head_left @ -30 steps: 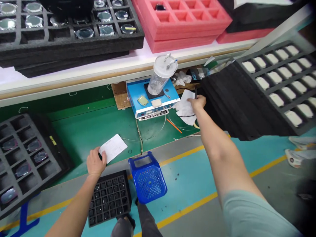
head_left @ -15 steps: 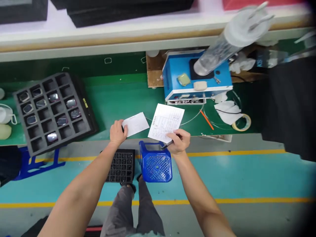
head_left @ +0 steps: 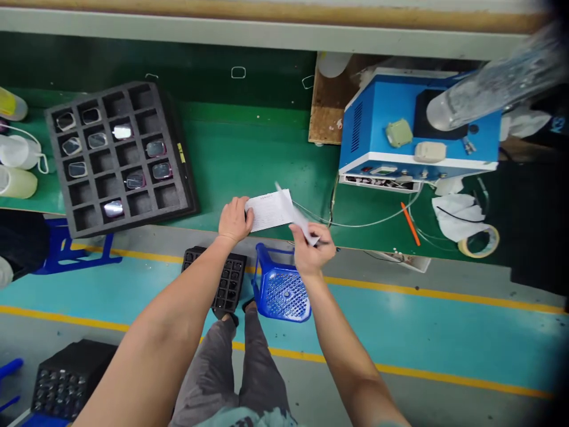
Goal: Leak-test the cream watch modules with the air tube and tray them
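You held the white printed paper sheets [head_left: 267, 211] between your hands, their long axis running roughly sideways above the green bench mat [head_left: 262, 148], with the right end bent up. Your left hand [head_left: 235, 220] was closed on the left end, and neither hand was nearer, each being on the paper. Your right hand [head_left: 312, 249] was curled around a slim dark pen [head_left: 328, 242] and pinched the bent right end. A blue perforated plastic stool [head_left: 281, 292] stood just below the right hand, and a black foam tray [head_left: 120, 155] of lenses lay off to the left.
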`<state>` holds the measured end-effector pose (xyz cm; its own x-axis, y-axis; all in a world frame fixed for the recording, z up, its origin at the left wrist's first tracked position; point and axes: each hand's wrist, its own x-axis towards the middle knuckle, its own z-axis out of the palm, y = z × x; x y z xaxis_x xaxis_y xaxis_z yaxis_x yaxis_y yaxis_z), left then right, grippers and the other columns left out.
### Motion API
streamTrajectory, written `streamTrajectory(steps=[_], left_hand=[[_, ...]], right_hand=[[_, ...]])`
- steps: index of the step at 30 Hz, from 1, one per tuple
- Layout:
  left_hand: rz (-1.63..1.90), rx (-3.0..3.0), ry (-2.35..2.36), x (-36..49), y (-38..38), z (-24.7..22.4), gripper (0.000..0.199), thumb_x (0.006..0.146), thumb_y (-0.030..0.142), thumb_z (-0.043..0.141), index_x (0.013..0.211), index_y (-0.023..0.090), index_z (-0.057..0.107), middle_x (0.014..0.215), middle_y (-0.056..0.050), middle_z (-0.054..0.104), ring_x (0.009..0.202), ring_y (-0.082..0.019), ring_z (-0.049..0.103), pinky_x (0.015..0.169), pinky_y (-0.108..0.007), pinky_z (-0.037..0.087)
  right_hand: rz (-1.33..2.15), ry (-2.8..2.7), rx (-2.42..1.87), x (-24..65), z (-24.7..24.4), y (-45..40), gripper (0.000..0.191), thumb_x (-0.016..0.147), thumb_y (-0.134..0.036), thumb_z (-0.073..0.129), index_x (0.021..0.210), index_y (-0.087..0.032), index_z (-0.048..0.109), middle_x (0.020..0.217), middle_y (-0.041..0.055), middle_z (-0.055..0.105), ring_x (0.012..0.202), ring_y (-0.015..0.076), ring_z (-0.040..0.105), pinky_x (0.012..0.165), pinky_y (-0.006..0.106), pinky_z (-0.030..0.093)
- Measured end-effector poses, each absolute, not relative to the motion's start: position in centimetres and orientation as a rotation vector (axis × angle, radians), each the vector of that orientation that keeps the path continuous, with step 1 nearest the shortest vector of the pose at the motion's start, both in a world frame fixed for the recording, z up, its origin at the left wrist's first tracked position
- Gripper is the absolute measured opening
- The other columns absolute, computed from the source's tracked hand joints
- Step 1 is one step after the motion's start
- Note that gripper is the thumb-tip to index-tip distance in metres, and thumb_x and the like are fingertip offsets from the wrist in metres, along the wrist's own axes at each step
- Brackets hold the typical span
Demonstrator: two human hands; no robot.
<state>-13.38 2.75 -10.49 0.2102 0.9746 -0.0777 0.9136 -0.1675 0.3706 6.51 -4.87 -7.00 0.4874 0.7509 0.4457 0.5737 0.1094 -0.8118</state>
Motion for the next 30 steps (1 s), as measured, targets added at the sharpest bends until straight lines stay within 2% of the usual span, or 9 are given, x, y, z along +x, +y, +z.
streamTrajectory(steps=[3, 6, 9, 14, 18, 22, 26, 28, 30], left_hand=[[0.256, 2.149, 1.752, -13.4, 2.6, -10.5, 0.036, 0.102, 0.025, 0.042, 0.132, 0.015, 0.059, 0.117, -0.019, 0.068, 0.107, -0.034, 0.065, 0.094, -0.046, 0.048], [0.260, 2.154, 1.733, -13.4, 2.5, -10.6, 0.037, 0.101, 0.022, 0.041, 0.132, 0.014, 0.060, 0.116, -0.018, 0.069, 0.105, -0.034, 0.065, 0.093, -0.046, 0.048], [0.264, 2.156, 1.730, -13.4, 2.4, -10.7, 0.038, 0.101, 0.020, 0.039, 0.133, 0.015, 0.060, 0.116, -0.018, 0.069, 0.104, -0.033, 0.065, 0.094, -0.046, 0.047], [0.264, 2.149, 1.731, -13.2, 2.3, -10.5, 0.037, 0.102, 0.022, 0.040, 0.132, 0.015, 0.060, 0.117, -0.017, 0.069, 0.106, -0.033, 0.065, 0.096, -0.045, 0.046], [0.256, 2.143, 1.738, -13.1, 2.4, -10.3, 0.036, 0.103, 0.031, 0.047, 0.131, 0.015, 0.062, 0.116, -0.018, 0.069, 0.107, -0.034, 0.066, 0.095, -0.046, 0.047], [0.268, 2.143, 1.737, -13.4, 2.7, -10.4, 0.036, 0.102, 0.035, 0.049, 0.130, 0.016, 0.062, 0.117, -0.019, 0.069, 0.108, -0.036, 0.065, 0.095, -0.047, 0.048], [0.328, 2.155, 1.726, -13.6, 3.5, -10.2, 0.039, 0.102, 0.035, 0.044, 0.128, 0.012, 0.063, 0.115, -0.023, 0.068, 0.106, -0.039, 0.065, 0.091, -0.050, 0.047], [0.364, 2.157, 1.730, -13.6, 4.0, -10.2, 0.041, 0.101, 0.034, 0.043, 0.126, 0.010, 0.063, 0.113, -0.025, 0.068, 0.104, -0.041, 0.065, 0.089, -0.052, 0.047], [0.394, 2.155, 1.738, -13.6, 4.4, -10.2, 0.042, 0.100, 0.035, 0.042, 0.125, 0.010, 0.064, 0.112, -0.026, 0.067, 0.102, -0.042, 0.065, 0.088, -0.053, 0.046]], right_hand=[[0.653, -0.737, -1.712, 4.3, -7.0, -4.0, 0.036, 0.090, -0.054, 0.072, 0.094, -0.021, 0.060, 0.065, -0.0065, 0.057, 0.045, 0.0101, 0.049, 0.042, 0.023, 0.043], [0.895, -0.456, -1.755, 3.0, -7.5, -3.2, 0.044, 0.082, -0.059, 0.077, 0.089, -0.021, 0.057, 0.064, -0.0068, 0.060, 0.044, 0.0090, 0.051, 0.043, 0.022, 0.044], [0.888, -0.442, -1.780, 2.5, -8.1, -2.9, 0.044, 0.081, -0.059, 0.077, 0.088, -0.020, 0.057, 0.072, -0.0030, 0.068, 0.046, 0.0086, 0.057, 0.045, 0.021, 0.045], [0.900, -0.413, -1.808, 2.6, -8.6, -3.0, 0.043, 0.082, -0.059, 0.072, 0.091, -0.019, 0.057, 0.075, -0.0015, 0.070, 0.045, 0.0090, 0.058, 0.045, 0.022, 0.044], [0.949, -0.445, -1.808, 3.1, -8.6, -2.9, 0.036, 0.086, -0.054, 0.067, 0.090, -0.020, 0.057, 0.071, -0.0029, 0.068, 0.044, 0.0096, 0.057, 0.044, 0.022, 0.042], [0.951, -0.493, -1.823, 3.5, -8.4, -3.3, 0.033, 0.082, -0.049, 0.072, 0.079, -0.021, 0.056, 0.059, -0.0066, 0.060, 0.042, 0.0095, 0.053, 0.042, 0.021, 0.039], [0.756, -0.436, -1.851, 6.3, -7.5, -4.2, 0.033, 0.080, -0.049, 0.074, 0.077, -0.022, 0.055, 0.056, -0.0078, 0.057, 0.042, 0.0098, 0.052, 0.042, 0.022, 0.041], [0.556, -0.330, -1.870, 10.2, -6.5, -4.7, 0.031, 0.086, -0.051, 0.066, 0.082, -0.023, 0.052, 0.058, -0.0092, 0.055, 0.041, 0.0085, 0.049, 0.042, 0.021, 0.040], [0.350, -0.203, -1.885, 15.7, -5.2, -5.0, 0.027, 0.093, -0.048, 0.056, 0.082, -0.025, 0.045, 0.057, -0.0114, 0.046, 0.040, 0.0071, 0.041, 0.038, 0.019, 0.033]])
